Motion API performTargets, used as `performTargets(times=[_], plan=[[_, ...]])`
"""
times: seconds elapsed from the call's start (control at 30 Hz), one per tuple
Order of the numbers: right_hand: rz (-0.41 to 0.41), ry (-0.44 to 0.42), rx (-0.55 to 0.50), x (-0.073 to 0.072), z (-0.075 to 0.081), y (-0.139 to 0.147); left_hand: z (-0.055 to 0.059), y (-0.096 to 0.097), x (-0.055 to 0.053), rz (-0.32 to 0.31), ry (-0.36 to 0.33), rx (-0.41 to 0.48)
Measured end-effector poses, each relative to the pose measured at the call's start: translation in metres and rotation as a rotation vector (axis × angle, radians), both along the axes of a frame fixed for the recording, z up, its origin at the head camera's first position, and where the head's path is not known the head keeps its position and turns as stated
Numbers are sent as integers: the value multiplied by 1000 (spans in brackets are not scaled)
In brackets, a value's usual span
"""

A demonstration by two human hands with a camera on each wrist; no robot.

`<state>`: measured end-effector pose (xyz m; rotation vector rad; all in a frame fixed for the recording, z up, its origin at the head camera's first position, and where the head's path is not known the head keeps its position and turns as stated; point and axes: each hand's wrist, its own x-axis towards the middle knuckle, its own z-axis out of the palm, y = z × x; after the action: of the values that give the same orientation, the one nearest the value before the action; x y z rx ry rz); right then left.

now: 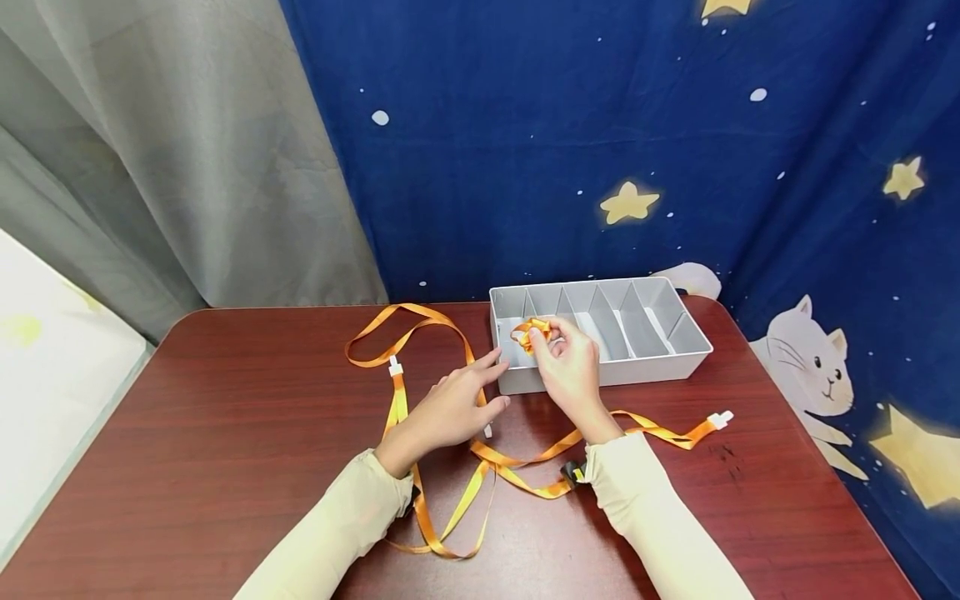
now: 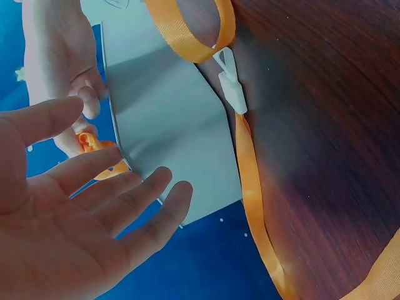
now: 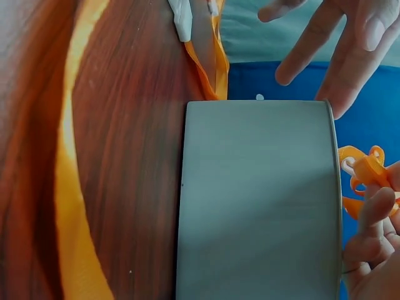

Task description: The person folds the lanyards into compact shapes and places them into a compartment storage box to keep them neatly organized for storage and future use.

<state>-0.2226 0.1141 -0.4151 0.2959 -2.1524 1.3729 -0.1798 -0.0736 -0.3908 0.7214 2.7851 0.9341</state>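
Note:
Between thumb and fingers, my right hand (image 1: 572, 367) pinches a bundled orange lanyard (image 1: 534, 333) over the left end compartment of a grey divided box (image 1: 600, 373). Loops of the bundle and a bit of its white clip show in the right wrist view, beside the box rim. My left hand (image 1: 455, 406) is spread with straight fingers, its fingertips close to the box's left front corner, and holds nothing. Loose orange lanyards (image 1: 438, 533) lie under and around both forearms. One white clip (image 1: 395, 367) lies left of the left hand, another clip (image 1: 721, 419) far to the right.
The box stands at the back edge of the brown wooden table (image 1: 247, 433), its thin dividers making several compartments. Behind hang a blue star-patterned curtain (image 1: 480, 167) and a grey curtain (image 1: 187, 167). Lanyard straps cross the table in front of the box.

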Motion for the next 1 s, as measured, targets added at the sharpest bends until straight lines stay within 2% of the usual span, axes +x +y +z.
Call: performTargets(times=[0.27,0.63,1.0], plan=[[-86,-46,125,-6,0,-3,0,0,0,-4,-12,2],[-66,-92,237,-9,-2,-7,1,0,-1,-3,-2,1],[-105,-109,341,-10,-2,-9,-1,0,-1,5,-12,7]])
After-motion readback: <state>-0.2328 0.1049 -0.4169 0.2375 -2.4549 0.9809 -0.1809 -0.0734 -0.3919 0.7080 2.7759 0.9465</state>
